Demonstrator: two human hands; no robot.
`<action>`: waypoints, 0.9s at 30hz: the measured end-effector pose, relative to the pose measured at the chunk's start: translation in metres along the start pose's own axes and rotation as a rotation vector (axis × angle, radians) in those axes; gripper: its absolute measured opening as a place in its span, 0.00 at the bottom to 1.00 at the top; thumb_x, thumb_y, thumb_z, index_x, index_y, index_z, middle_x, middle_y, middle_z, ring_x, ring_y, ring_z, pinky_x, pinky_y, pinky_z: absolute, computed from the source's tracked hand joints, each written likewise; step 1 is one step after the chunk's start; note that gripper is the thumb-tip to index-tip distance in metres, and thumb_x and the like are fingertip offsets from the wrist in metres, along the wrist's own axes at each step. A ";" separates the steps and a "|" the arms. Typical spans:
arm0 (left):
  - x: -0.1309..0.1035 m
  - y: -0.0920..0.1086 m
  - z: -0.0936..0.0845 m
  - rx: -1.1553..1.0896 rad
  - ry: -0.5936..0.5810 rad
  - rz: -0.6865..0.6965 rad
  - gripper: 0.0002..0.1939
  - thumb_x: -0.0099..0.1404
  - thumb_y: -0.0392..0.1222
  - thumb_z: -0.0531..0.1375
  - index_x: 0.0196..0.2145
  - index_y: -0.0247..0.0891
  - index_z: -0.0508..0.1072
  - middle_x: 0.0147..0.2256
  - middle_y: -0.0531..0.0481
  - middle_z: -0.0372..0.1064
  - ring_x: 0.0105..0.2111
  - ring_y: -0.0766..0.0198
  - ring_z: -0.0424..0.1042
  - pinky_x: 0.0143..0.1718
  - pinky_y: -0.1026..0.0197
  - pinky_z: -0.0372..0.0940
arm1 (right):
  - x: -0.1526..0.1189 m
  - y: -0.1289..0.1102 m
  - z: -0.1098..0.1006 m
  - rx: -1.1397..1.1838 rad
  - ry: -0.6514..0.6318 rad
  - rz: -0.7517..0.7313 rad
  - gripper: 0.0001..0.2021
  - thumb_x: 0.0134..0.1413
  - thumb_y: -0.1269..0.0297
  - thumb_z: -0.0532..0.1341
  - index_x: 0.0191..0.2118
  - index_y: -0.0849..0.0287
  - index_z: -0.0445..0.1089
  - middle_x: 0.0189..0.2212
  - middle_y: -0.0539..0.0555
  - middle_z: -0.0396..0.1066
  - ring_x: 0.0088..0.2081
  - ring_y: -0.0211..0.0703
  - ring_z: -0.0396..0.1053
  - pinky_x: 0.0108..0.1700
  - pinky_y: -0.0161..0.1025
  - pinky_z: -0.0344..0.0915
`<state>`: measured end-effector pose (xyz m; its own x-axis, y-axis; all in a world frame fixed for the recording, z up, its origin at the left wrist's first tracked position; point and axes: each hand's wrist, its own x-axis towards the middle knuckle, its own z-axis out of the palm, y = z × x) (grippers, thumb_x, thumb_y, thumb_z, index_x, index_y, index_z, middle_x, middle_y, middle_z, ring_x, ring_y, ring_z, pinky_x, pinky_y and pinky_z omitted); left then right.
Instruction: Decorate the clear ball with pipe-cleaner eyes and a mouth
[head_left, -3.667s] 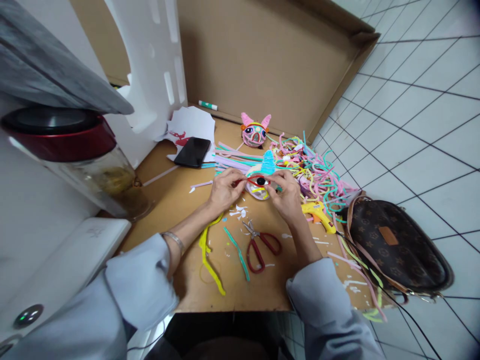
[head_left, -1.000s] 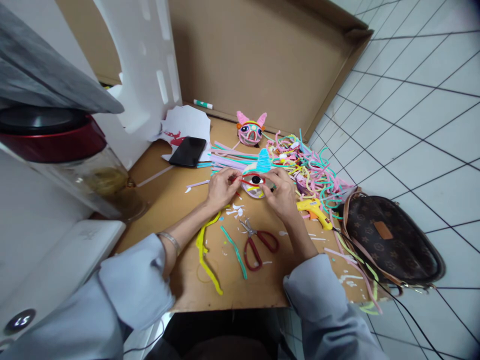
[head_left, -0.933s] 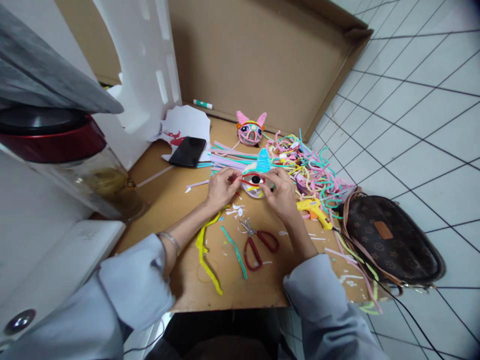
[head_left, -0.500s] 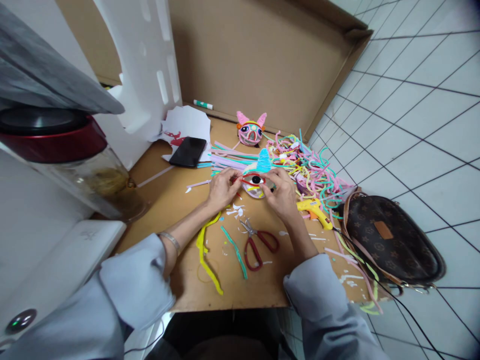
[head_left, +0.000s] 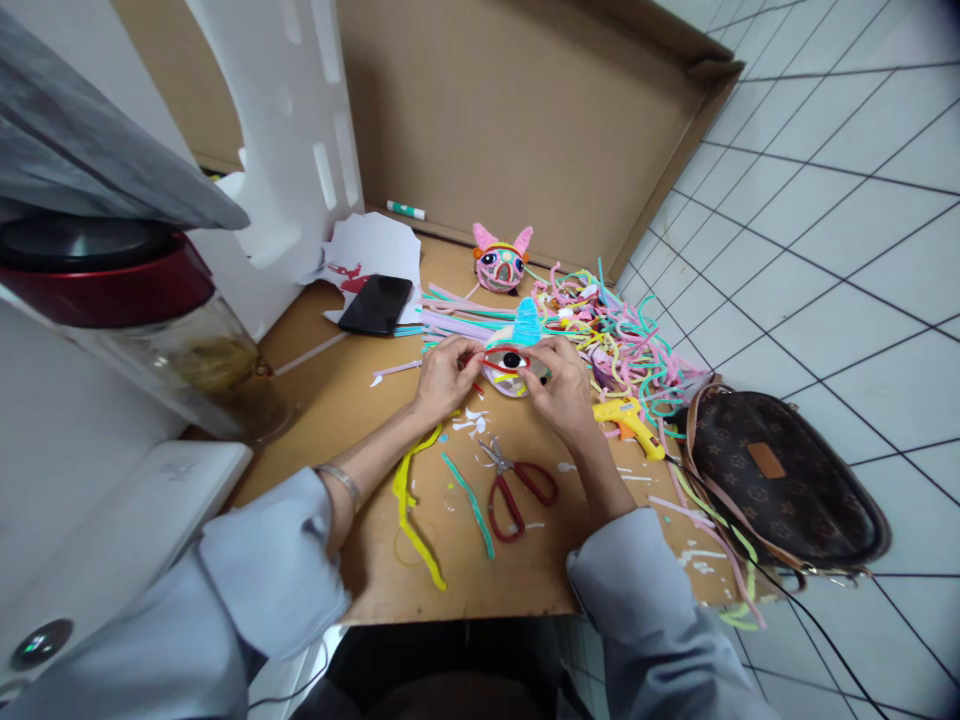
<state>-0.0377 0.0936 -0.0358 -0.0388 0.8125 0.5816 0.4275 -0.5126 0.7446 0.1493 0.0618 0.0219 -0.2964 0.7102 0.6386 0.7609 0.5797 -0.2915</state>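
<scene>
Between my hands is a small round craft head with one blue fuzzy ear and a black-and-white eye. A red pipe cleaner curves around that eye. My left hand pinches the red pipe cleaner's left end. At the eye's other side, my right hand has thumb and forefinger closed on the red strip, against the head. Scissors with red handles lie below the hands, beside a teal pipe cleaner and a yellow one.
A finished-looking pink-eared head stands behind. Tangled pipe cleaners and a yellow glue gun lie right, near a brown handbag. A black phone and a glass jug are left. A cardboard panel borders the back.
</scene>
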 end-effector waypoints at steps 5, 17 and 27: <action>0.000 0.002 -0.002 0.000 -0.008 0.005 0.08 0.61 0.41 0.56 0.30 0.37 0.73 0.30 0.48 0.71 0.29 0.63 0.68 0.33 0.61 0.63 | 0.000 0.000 0.000 0.025 -0.003 0.020 0.11 0.56 0.65 0.60 0.43 0.57 0.76 0.39 0.57 0.69 0.44 0.49 0.68 0.46 0.44 0.66; -0.006 0.026 -0.012 -0.041 0.081 -0.015 0.09 0.64 0.44 0.56 0.31 0.38 0.72 0.30 0.49 0.69 0.30 0.64 0.67 0.32 0.62 0.61 | 0.004 -0.008 -0.006 0.197 0.090 0.071 0.08 0.52 0.66 0.62 0.39 0.56 0.77 0.38 0.56 0.72 0.41 0.48 0.70 0.45 0.46 0.68; -0.014 0.047 -0.012 -0.461 0.091 -0.277 0.10 0.59 0.47 0.61 0.30 0.36 0.72 0.26 0.53 0.68 0.26 0.68 0.65 0.32 0.64 0.61 | 0.008 -0.027 -0.018 0.960 0.026 0.470 0.13 0.38 0.59 0.72 0.32 0.58 0.75 0.26 0.49 0.74 0.25 0.36 0.70 0.30 0.36 0.71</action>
<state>-0.0283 0.0551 -0.0050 -0.1807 0.9177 0.3537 -0.0499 -0.3677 0.9286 0.1363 0.0446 0.0480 -0.0708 0.9421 0.3277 0.0192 0.3297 -0.9439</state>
